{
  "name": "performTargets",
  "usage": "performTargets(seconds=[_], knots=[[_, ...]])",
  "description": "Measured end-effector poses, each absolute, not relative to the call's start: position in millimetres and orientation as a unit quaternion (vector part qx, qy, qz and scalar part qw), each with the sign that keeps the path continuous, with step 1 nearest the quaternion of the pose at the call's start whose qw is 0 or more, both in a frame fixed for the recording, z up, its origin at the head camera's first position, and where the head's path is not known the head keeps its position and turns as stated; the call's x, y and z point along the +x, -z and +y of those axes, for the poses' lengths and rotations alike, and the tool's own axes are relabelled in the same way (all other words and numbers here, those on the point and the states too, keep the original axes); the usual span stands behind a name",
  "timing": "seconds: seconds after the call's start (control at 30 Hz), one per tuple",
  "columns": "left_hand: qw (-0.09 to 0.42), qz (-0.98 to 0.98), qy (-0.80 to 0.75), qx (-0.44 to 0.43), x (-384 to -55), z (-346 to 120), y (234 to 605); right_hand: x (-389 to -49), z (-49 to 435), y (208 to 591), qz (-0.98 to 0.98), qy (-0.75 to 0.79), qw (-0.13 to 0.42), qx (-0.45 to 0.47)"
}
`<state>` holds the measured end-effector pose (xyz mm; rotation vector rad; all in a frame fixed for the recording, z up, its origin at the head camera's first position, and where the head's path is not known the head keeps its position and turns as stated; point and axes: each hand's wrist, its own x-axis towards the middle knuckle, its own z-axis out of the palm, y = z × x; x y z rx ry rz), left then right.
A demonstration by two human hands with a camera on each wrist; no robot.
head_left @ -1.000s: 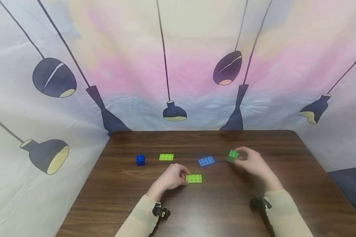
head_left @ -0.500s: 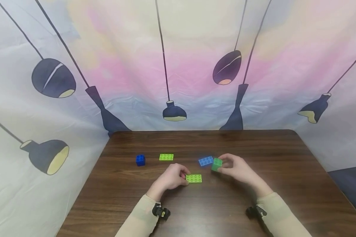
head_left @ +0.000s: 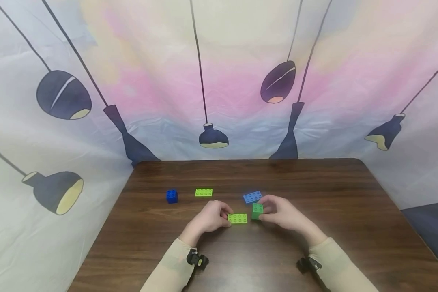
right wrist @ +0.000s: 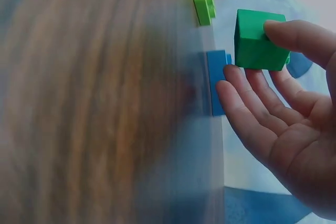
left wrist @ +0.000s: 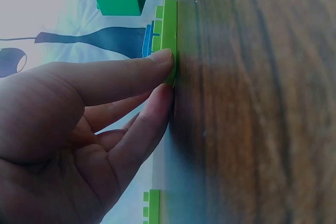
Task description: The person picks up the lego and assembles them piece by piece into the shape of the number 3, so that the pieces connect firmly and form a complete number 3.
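Dark wooden table (head_left: pixel 350 211) before a lamp-printed, seemingly fabric backdrop (head_left: pixel 241 61).

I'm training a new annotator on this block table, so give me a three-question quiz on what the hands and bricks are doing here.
1. True or false: the right hand grips the dark green cube.
2. Which piece does the left hand touch? A) dark blue cube B) near lime plate C) light blue plate
3. Fill in: the far lime plate lies flat on the ____.

Key: 1 true; 2 B; 3 table.
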<state>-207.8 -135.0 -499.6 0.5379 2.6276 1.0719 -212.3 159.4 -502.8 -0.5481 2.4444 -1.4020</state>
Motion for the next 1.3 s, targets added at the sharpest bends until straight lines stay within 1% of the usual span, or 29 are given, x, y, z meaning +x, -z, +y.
performTargets(seconds=[0.2,0.4,1.03,1.3], knots=[[0.127,0.904,-0.365,0.183,-205,-135,503,-210,140,507,0.834,0.487,0.15,-0.213],[0.132,0.9,-0.373,0.183,-204,-129,506,-209,129,510,0.831,0.488,0.147,-0.223],[0.123,0.902,-0.369,0.189,-208,-134,501,-218,120,505,0.831,0.477,0.156,-0.241],[0.126,0.903,-0.365,0.188,-209,-133,500,-218,119,508,0.833,0.476,0.15,-0.24]])
